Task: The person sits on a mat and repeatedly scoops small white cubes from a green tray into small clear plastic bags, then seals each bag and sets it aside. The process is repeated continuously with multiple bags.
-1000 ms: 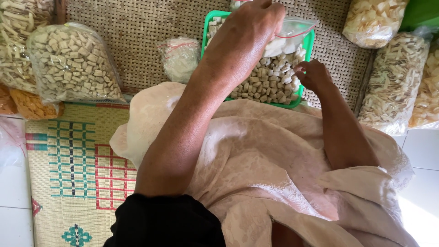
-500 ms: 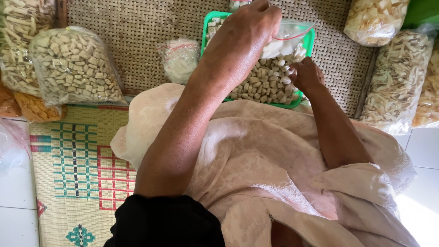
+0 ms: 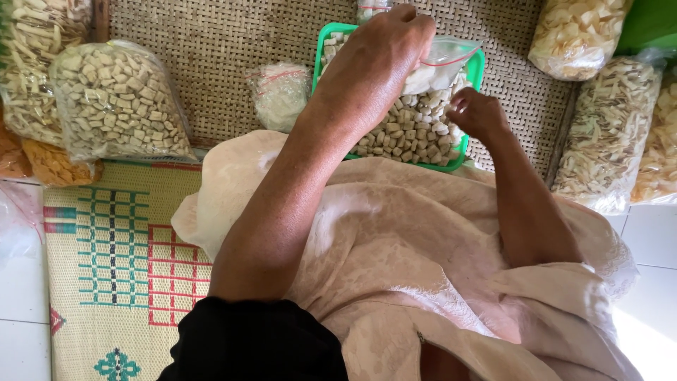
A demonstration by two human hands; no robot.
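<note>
Centrally, at about twelve o'clock in the head view, the left hand (image 3: 374, 60) reaches over a green plastic basket (image 3: 471, 74) filled with pale square crackers (image 3: 412, 130), its fingers curled together and pinching the top edge of a clear plastic bag (image 3: 446, 56) that stands open above the pile. At one o'clock the right hand (image 3: 476, 113) is bunched into a loose fist at the bag's lower right side, fingertips pressed together on the crackers or the bag; which of the two cannot be told. The basket sits on a brown woven mat (image 3: 211, 49), its near rim touching the beige cloth (image 3: 423, 240) over the person's lap, so no free room lies on that edge. Just beside the basket's left rim, at eleven o'clock, lies a small bag of white bits (image 3: 280, 95), with a bare strip of mat beyond it. Farther out at ten o'clock sits a big sealed bag of square crackers (image 3: 116, 102), and behind it a bag of stick snacks (image 3: 35, 49). At two o'clock a narrow strip of mat separates the basket from a long bag of strip crackers (image 3: 610, 134), and a bag of pale chips (image 3: 575, 35) lies above. A patterned straw mat (image 3: 113, 261) lies at eight o'clock
</note>
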